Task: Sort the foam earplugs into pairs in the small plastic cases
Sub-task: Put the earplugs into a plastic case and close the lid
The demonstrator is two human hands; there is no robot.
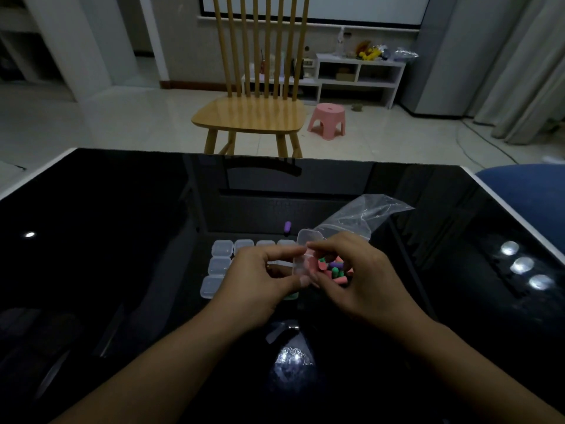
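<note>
While held above glossy black counter (pixel 122 240), small clear plastic case (pixel 301 255) with lid up is pinched by left hand (pixel 260 283) and right hand (pixel 351 276) fingers; heap of coloured foam earplugs (pixel 334 269) partly hidden behind right hand; closed cases (pixel 221 258) partly covered.

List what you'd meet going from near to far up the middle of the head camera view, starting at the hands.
left hand and right hand on an open clear case → purple earplug on the black table → wooden chair → white shelf unit
</note>
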